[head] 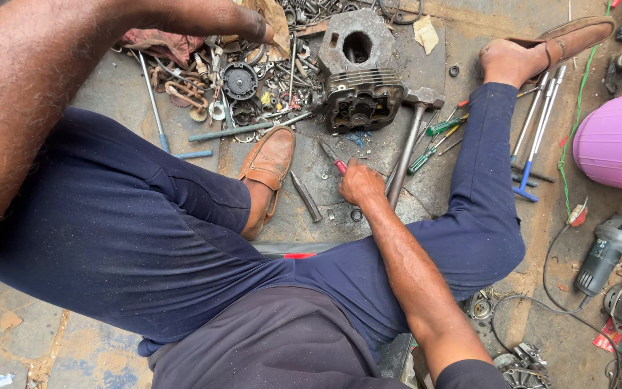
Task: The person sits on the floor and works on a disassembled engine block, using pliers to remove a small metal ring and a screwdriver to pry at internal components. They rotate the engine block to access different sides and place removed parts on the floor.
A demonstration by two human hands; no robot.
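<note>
Gripping a red-handled tool (334, 160), probably a screwdriver or pliers, the right hand (360, 184) rests on the concrete floor (109, 94) just in front of the engine cylinder head (360, 97), fingers curled shut around the handle with the metal tip angled toward the head. A hammer (408, 144) lies touching or just beside that hand, its shaft running up to the right edge of the cylinder head, and a dark punch or chisel (306, 196) lies loose to the hand's left. The left hand (257, 27) reaches out well to the left of the cylinder head, over a heap of gears and small parts (232, 86); whether its fingers are closed on anything cannot be told, as only part of the hand shows. Risks judged from this layout: loose washers and bits near the right hand could be swept away or lost in the clutter; the hammer shaft could roll under the wrist; the tool tip could slip and gouge the head's fins or mating face. Screwdrivers (437, 140) and T-handle wrenches (538, 130) right of the cylinder head sit under the outstretched leg, a snag hazard. An angle grinder (606, 252) with trailing cable lies far right of the head, well apart.
</note>
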